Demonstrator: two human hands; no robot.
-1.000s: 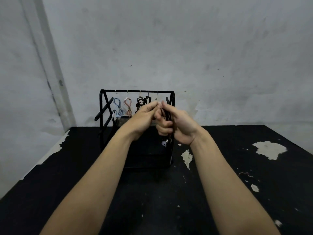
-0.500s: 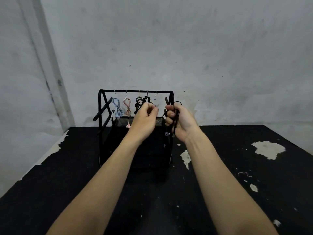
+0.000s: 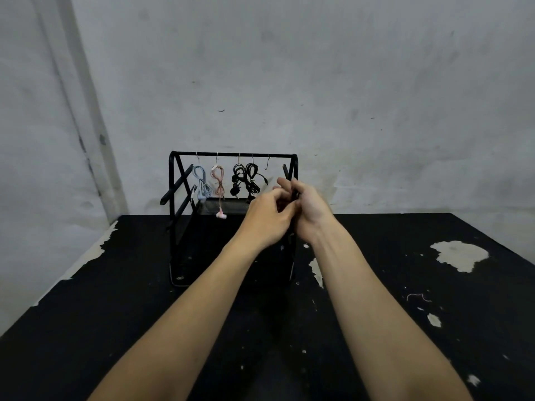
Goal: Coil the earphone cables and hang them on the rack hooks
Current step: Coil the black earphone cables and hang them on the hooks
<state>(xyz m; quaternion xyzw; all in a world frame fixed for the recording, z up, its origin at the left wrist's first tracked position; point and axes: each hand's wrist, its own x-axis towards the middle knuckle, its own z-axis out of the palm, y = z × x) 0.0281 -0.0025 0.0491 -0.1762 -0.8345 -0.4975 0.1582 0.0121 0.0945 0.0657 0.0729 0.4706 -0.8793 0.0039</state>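
Observation:
A black wire rack (image 3: 231, 154) stands at the back of the black table. On its top bar hang a blue coiled earphone (image 3: 200, 183), a pink one (image 3: 219, 183) with an earbud dangling, and two black coils (image 3: 246, 180). One hook (image 3: 267, 163) at the right is bare. My right hand (image 3: 309, 209) and my left hand (image 3: 269, 221) meet in front of the rack's right side, both closed around a black earphone cable (image 3: 296, 195), which the fingers mostly hide.
The black table top (image 3: 115, 299) has patches of peeled paint, a large one at right (image 3: 460, 254). A small bit of wire (image 3: 417, 296) lies at right. A grey wall rises just behind the rack.
My hands, apart half a second ago, have come back together in front of the rack's right end. The black cable stays bunched in my right hand.

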